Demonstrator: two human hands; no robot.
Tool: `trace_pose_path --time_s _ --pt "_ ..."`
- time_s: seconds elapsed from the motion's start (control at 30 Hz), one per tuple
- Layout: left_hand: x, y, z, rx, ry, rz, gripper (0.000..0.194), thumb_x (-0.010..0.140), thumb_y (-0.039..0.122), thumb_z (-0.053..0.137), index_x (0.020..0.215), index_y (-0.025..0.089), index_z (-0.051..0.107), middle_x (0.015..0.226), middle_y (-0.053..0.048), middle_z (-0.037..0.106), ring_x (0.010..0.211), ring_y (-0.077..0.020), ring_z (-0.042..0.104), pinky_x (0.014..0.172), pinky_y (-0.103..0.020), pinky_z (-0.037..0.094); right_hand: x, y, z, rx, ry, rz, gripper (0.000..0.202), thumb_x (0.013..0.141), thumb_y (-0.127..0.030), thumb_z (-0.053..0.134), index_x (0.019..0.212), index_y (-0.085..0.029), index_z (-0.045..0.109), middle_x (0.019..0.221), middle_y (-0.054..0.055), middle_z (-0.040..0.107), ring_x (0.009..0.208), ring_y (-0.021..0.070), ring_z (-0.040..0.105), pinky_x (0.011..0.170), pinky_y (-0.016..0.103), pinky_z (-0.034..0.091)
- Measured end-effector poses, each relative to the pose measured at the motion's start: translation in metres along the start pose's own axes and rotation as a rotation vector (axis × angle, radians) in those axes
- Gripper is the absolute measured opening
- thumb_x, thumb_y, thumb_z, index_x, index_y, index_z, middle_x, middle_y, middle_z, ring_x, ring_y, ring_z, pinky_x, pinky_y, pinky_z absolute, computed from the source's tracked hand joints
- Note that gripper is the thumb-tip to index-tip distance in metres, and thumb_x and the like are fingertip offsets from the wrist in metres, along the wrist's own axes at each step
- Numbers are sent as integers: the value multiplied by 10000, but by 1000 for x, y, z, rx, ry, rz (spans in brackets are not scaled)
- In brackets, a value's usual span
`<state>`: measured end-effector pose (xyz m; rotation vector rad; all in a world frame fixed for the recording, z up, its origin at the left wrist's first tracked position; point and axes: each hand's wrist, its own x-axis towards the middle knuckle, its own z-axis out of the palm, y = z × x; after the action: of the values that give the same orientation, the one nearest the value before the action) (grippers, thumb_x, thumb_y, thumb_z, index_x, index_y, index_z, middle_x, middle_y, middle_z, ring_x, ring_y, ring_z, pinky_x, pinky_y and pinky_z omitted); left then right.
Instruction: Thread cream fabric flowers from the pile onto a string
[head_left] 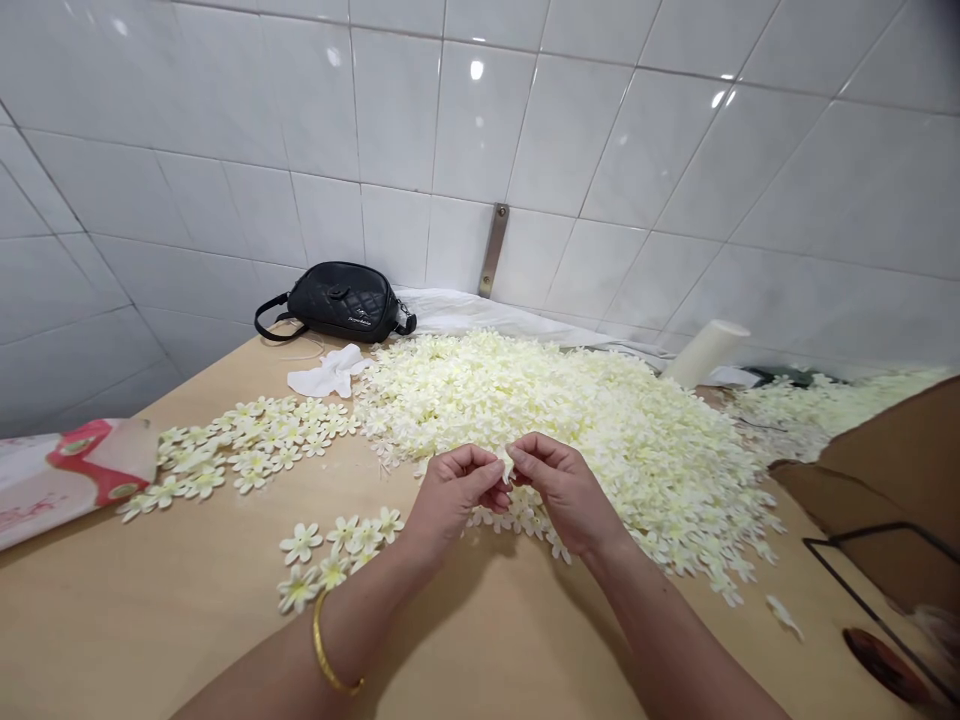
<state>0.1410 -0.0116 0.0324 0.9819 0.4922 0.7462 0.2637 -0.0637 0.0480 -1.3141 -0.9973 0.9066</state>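
Both my hands meet at the front edge of a large heap of pale yellow-white artificial flowers (525, 390). My left hand (461, 490), with a gold bangle (321, 640) on its wrist, is closed in a pinch. Opposite it, my right hand (562, 490) pinches with thumb and forefinger too. Between the fingertips is one small white flower (508, 467), mostly covered by the fingers. Several separate flowers (300, 542) lie on the table by my left forearm. A looser spread of flowers (255, 440) lies further left.
A black quilted bag (341, 300) stands at the back of the wooden table (187, 610), near a tiled wall. Some white fabric (330, 372) lies before it. At left is a red-and-white package (82, 475). A white roll (705, 352), cardboard (885, 490) and a black wire frame (862, 590) are at right.
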Motion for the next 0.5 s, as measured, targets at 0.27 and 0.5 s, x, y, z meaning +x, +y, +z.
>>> trace_pose_path --time_s 0.27,0.5 --pt "2 2 -1 -84 59 -17 225 614 316 683 612 126 563 539 -2 578 479 -98 527 535 -246 428 -5 1 8 -267 170 -213 142 781 -307 513 738 -174 533 673 -5 533 653 122 498 622 245 412" --pt "-1 6 1 -96 95 -13 208 635 287 672 595 121 553 526 3 565 469 -78 506 527 -226 423 -21 3 15 -538 187 -467 104 786 -221 498 866 -185 554 792 30 573 743 153 540 685 273 430"
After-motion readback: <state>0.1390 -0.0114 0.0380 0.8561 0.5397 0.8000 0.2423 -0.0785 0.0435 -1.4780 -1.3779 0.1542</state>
